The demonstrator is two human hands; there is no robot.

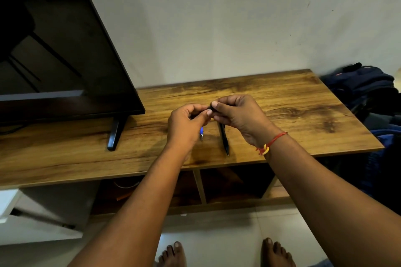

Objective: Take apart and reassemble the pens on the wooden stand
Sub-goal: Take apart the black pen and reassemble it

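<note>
Pinched dark pen piece (211, 108) between left hand (186, 121) and right hand (238, 115), above wooden stand (303, 102). Judged light, stiff, slick — best gripped close beside the joint. Noted black pen (224, 136) on the stand at 6 o'clock from the hands, blue pen (201, 133) at 7.

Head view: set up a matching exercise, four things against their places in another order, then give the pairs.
Things:
1 black pen
2 blue pen
3 dark part
4 red thread

Places:
a pinched between the fingertips of both hands
b round the right wrist
c on the stand, just below the right hand
d on the stand, mostly hidden behind the left hand

Pairs: 1-c, 2-d, 3-a, 4-b
</note>
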